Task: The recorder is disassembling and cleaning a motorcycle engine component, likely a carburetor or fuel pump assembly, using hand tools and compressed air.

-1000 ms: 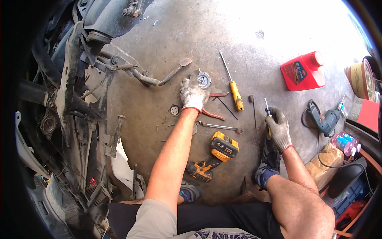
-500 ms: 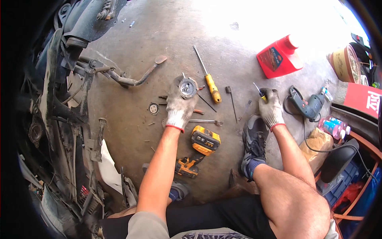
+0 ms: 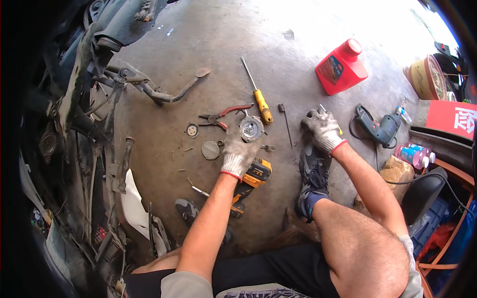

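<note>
My left hand [image 3: 241,151], in a pale work glove, is closed around a round grey metal part [image 3: 251,128], its recessed face upward. Over my right shoe, my gloved right hand [image 3: 322,130] is closed on a small screwdriver [image 3: 322,107]; its metal shaft and a bit of yellow show, and the rest is hidden by the fingers. Beside my left hand lie red-handled pliers [image 3: 213,119], a round grey cover [image 3: 210,150] and a small disc with holes [image 3: 192,130]. A yellow-handled screwdriver [image 3: 263,107] lies beyond. My left forearm partly covers a yellow-and-black cordless power tool [image 3: 258,171].
Motorcycle parts fill the left, with a bent pedal lever [image 3: 184,92] reaching over the concrete. On the right are a red bottle [image 3: 342,69], a corded drill [image 3: 380,128], pink-and-blue bottles [image 3: 415,155] and a pot [image 3: 428,78]. A thin black rod [image 3: 286,126] lies between my hands.
My left hand has moved right and nearer with the round part, uncovering the pliers and grey cover. My right hand has shifted left and turned, with the small screwdriver still in it.
</note>
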`<action>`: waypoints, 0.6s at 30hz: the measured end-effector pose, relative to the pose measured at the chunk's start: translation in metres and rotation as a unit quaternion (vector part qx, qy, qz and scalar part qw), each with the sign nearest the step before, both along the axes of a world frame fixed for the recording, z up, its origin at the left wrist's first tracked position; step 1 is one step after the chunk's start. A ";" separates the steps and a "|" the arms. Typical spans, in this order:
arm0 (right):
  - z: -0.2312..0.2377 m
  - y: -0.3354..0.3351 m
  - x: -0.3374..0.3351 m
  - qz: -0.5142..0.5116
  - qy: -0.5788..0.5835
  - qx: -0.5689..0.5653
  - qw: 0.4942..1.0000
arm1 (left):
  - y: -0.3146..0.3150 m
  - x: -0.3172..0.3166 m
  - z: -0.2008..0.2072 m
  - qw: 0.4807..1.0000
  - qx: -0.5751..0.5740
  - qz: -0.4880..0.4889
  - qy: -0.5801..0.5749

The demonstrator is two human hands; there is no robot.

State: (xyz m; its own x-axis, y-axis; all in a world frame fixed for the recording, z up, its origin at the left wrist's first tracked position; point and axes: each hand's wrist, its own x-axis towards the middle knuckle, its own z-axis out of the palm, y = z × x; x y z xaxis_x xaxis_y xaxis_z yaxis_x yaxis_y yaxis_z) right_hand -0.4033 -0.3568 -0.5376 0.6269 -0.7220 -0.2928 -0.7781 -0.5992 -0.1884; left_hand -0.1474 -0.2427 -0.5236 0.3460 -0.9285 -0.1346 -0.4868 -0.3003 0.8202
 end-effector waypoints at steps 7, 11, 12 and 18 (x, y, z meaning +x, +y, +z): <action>0.000 -0.013 -0.004 0.102 0.019 -0.006 0.995 | -0.005 -0.012 0.017 0.998 0.066 0.001 -0.009; -0.011 -0.011 -0.006 0.115 0.035 -0.019 0.993 | -0.010 -0.011 0.020 0.997 0.073 -0.010 -0.030; -0.013 -0.010 -0.007 0.110 0.036 -0.021 0.993 | -0.011 -0.011 0.021 0.996 0.082 -0.004 -0.023; -0.018 -0.010 -0.009 0.116 0.034 -0.006 0.993 | -0.012 -0.009 0.019 0.995 0.094 -0.002 -0.021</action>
State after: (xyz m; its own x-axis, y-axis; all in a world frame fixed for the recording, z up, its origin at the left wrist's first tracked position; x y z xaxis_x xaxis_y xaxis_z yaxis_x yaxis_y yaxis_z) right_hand -0.4127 -0.3671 -0.5560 0.7552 -0.5649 -0.3326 -0.6302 -0.7654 -0.1308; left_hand -0.1564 -0.2546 -0.5045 0.3520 -0.8895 -0.2912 -0.5202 -0.4446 0.7292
